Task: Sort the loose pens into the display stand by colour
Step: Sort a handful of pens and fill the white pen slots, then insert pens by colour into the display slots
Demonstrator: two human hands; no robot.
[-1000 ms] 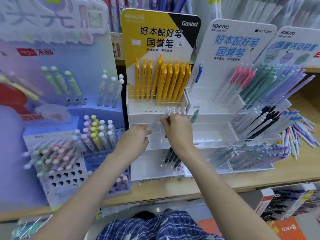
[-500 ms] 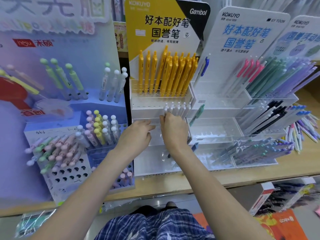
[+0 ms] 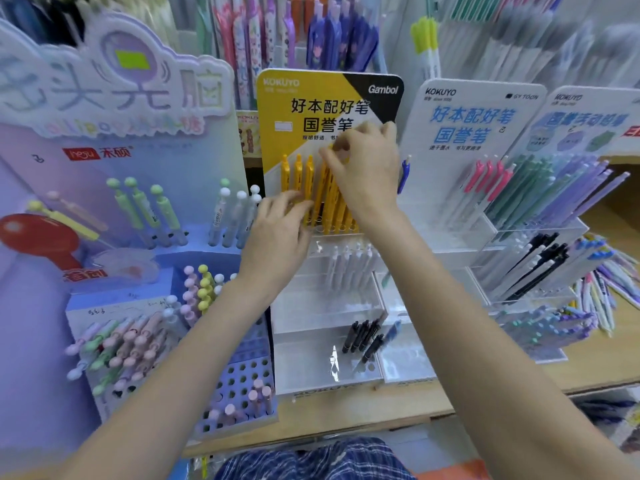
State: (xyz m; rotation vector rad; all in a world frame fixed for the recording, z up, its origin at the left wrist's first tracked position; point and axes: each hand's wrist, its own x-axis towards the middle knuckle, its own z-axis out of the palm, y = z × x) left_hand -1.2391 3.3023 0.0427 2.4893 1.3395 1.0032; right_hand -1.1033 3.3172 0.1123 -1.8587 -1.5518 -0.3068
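Observation:
The clear tiered display stand [image 3: 329,306] with a yellow back card holds a row of yellow pens [image 3: 299,178] on its top tier. White pens [image 3: 349,265] stand on the middle tier and black pens [image 3: 363,336] on the bottom one. My right hand [image 3: 367,171] is raised at the tops of the yellow pens, and its fingertips pinch the cap end of one of them. My left hand [image 3: 277,233] is lower, its fingers stretched out and touching the lower barrels of the yellow pens.
A blue pen [image 3: 403,174] stands alone in the neighbouring white-card stand [image 3: 467,112], which also holds pink, green, purple and black pens. A purple stand [image 3: 239,382] with pastel round-topped pens is on the left. Loose pens [image 3: 602,306] lie on the wooden shelf at the right.
Both hands have risen from the white pens on the middle tier to the yellow pens on the top tier. My view has tilted upward.

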